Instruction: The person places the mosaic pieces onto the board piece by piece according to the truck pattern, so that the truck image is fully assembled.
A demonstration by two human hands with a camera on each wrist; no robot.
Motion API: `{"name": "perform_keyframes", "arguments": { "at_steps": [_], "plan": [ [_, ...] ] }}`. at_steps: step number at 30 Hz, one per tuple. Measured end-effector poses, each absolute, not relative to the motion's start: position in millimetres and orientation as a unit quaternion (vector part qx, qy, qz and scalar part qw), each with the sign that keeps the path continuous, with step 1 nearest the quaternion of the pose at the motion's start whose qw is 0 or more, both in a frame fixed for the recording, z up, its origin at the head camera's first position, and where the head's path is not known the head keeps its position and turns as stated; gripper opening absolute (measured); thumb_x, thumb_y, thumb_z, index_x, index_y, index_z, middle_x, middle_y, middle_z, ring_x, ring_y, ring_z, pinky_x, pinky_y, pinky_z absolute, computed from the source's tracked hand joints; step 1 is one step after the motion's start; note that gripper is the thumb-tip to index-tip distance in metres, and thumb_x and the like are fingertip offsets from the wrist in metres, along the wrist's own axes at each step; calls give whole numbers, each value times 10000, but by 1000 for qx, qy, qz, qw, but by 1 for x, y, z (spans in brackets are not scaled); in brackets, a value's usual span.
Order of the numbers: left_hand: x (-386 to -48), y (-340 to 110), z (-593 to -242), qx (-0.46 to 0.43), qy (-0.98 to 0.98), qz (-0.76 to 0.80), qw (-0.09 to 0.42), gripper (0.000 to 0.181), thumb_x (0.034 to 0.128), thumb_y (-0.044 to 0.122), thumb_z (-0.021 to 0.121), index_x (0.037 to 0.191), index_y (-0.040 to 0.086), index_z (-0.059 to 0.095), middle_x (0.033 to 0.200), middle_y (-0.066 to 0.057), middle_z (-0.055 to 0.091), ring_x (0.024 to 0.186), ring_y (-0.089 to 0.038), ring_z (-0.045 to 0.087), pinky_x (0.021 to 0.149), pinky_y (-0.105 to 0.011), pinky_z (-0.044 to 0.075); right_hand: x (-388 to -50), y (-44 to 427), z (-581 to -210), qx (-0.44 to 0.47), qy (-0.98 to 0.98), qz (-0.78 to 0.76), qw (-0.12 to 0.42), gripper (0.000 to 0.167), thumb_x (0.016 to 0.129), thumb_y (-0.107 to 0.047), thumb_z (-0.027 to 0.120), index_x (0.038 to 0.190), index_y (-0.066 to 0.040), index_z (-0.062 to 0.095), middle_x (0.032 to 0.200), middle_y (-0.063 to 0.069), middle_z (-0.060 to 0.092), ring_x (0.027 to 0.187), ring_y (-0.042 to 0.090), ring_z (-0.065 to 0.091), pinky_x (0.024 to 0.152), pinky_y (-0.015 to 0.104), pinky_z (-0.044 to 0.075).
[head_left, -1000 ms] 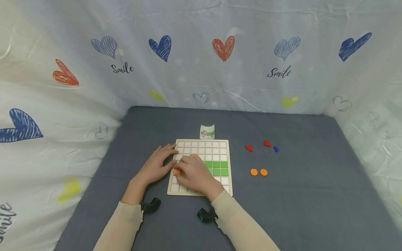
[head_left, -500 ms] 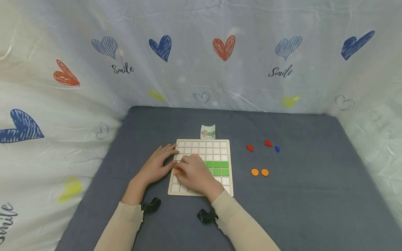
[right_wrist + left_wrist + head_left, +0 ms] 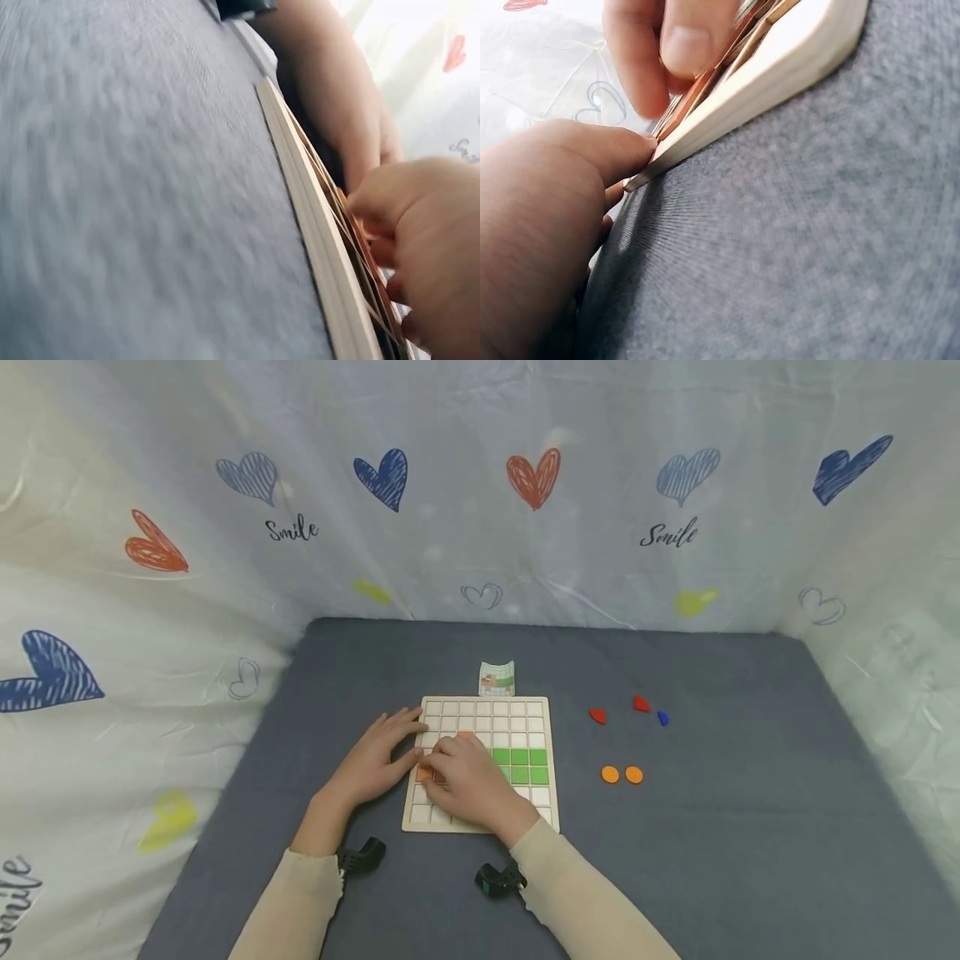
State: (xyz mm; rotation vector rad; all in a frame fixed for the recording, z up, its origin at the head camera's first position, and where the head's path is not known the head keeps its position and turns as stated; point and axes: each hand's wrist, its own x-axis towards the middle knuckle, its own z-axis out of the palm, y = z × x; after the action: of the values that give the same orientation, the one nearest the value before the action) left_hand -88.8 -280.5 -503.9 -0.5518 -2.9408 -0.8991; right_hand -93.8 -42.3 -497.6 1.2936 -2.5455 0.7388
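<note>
The right hand [image 3: 472, 781] reaches over the near left part of the grid board [image 3: 498, 724], its fingers bent down at an orange tile [image 3: 423, 773]. The tile lies in the board just under and to the left of those fingertips; whether they pinch it or only press on it, I cannot tell. The left hand [image 3: 375, 764] lies just left of the board with its fingers apart, the thumb tip touching the board's left edge and the longer fingers resting at that edge farther up. The orange tile is just nearer the person than this thumb tip, between the two hands. A second orange tile [image 3: 466, 735] peeks out just beyond the right hand's knuckles. Green tiles [image 3: 519, 757] sit in the board to the right of the same hand. A small printed card [image 3: 497, 679] lies beyond both hands, just past the board's far edge. Well to the right of the right hand, on the bench [image 3: 712, 860], lie two orange discs [image 3: 611, 774]; farther forward from them are two red pieces [image 3: 597, 717] and a blue piece [image 3: 663, 717].
</note>
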Motion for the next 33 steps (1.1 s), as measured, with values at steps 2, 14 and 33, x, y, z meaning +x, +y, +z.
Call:
{"name": "perform_keyframes", "arguments": {
  "at_steps": [2,14,33],
  "plan": [
    [-87,-281,-504,-176,-941,-288,8,480,1124,415,643,1529,158,636,1743,-23,400,1641,-294,297,1391,-516,129,-94,-38,-496,430,-857,276,75,199,1069,-305,720,1189,-177,815,1083,-56,669,945,128,580,921,315,535],
    [-84,-280,-503,-175,-939,-293,22,460,1113,362,674,1519,148,644,1731,-50,422,1630,-324,320,1388,-528,138,-112,5,-475,384,-853,347,63,194,1064,-189,716,1203,-101,819,1144,-18,718,1066,188,647,947,374,608],
    [-85,-274,-499,-175,-941,-289,18,475,1104,348,690,1517,119,642,1735,-75,413,1632,-344,313,1393,-504,124,-161,141,-464,168,-903,375,124,253,1100,-210,682,1269,-57,791,1238,80,715,1031,287,629,833,498,596]
  ]
}}
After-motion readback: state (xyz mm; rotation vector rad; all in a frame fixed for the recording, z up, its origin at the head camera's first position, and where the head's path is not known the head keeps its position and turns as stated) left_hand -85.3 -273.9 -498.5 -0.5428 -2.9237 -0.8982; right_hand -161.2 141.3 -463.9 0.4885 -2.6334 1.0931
